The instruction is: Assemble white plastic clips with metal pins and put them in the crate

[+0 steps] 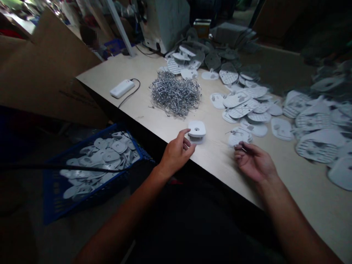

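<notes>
We see the left hand (176,154) half open, fingertips touching the white part (197,131) at the table (143,106) edge, right hand (254,161) loosely curled pinching a thin wire (238,147) nearby.

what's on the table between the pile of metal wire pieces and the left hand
In the head view, one small white plastic block sits between the wire pile and the left hand, at the hand's fingertips. Otherwise that stretch of table is bare.
</notes>
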### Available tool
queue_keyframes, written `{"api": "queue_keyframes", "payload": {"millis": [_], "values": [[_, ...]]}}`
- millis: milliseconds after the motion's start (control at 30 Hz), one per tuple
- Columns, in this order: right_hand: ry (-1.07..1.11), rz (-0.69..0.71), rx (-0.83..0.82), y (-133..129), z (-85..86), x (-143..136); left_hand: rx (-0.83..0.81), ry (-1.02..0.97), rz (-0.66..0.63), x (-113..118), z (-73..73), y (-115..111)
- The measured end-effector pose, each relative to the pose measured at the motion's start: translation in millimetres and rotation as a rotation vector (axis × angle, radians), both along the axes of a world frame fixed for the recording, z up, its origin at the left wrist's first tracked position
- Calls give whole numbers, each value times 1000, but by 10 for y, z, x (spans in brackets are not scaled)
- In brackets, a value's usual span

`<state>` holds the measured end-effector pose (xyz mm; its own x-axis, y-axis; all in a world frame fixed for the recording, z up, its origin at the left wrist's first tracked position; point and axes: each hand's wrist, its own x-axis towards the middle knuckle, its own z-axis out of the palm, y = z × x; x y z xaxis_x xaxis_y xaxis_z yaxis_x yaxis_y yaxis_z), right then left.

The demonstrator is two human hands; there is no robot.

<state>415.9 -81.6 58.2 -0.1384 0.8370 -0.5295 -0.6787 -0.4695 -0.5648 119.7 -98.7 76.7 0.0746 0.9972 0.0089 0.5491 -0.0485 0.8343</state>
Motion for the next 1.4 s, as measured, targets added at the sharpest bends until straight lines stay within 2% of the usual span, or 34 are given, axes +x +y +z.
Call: {"api": "queue_keyframes", "payload": {"millis": [33,100,167,200,233,367,500,700,833,933,1033,1167,1400], "values": [[36,36,1,-56,8,-53,-44,-100,-25,51,7,-126],[89,111,12,-163,13,-175,-198,-257,-176,166,15,-351],[108,184,31,-263,2,-314,-333,-340,-357,269,8,-503],[105,216,41,-313,-8,-386,-355,-363,-403,307,-2,-548],[99,243,50,-363,-19,-459,-342,-377,-400,332,-15,-577],[41,332,127,-584,-65,-716,-193,-425,-171,349,-73,-640],[-74,374,202,-778,-107,-849,-178,-458,-92,340,-107,-757],[-189,434,310,-869,-186,-859,-136,-501,-42,309,-173,-848],[-327,526,403,-846,-211,-819,-52,-413,36,260,-208,-868],[-465,547,500,-800,-191,-775,-71,-390,77,205,-202,-886],[-569,471,563,-740,-151,-738,-96,-352,82,140,-171,-880],[-617,428,603,-660,-96,-733,-129,-318,8,81,-155,-826],[-697,412,601,-477,-66,-757,-119,-301,-73,21,-302,-590]]}}
